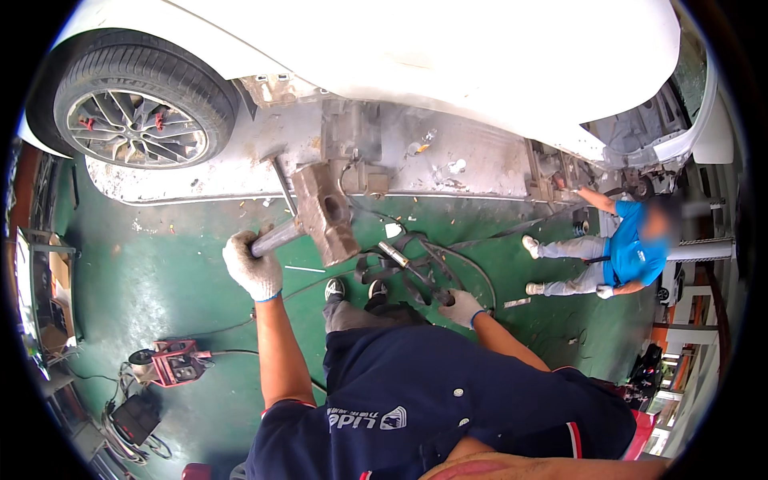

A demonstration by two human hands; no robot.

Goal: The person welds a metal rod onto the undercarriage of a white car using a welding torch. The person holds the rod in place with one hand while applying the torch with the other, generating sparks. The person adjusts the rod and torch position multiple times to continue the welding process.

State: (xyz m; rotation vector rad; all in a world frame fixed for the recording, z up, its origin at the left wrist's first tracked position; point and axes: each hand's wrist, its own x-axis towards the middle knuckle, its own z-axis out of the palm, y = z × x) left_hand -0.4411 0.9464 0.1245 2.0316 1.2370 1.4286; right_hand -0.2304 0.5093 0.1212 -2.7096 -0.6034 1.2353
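My left hand point(254, 266), in a whitish knit glove, is wrapped round the handle of a heavy sledgehammer point(324, 214). Its worn, brownish metal head is raised in front of me, above the green floor. Lower and to the right, my gloved right hand point(462, 310) is closed round the dark end of a bar-like tool point(394, 254) with a shiny silver tip; its exact kind is unclear. Black straps point(416, 244) lie tangled close to that tool. Beyond both hands is a white car point(448, 56) with its lower side stripped open.
A car wheel point(136, 120) stands at the far left beside a pale platform point(472, 172). At right, a person in a blue shirt point(636, 248) reaches toward the car's underside. A red machine point(178, 362) with cables sits on the green floor point(160, 264) at lower left.
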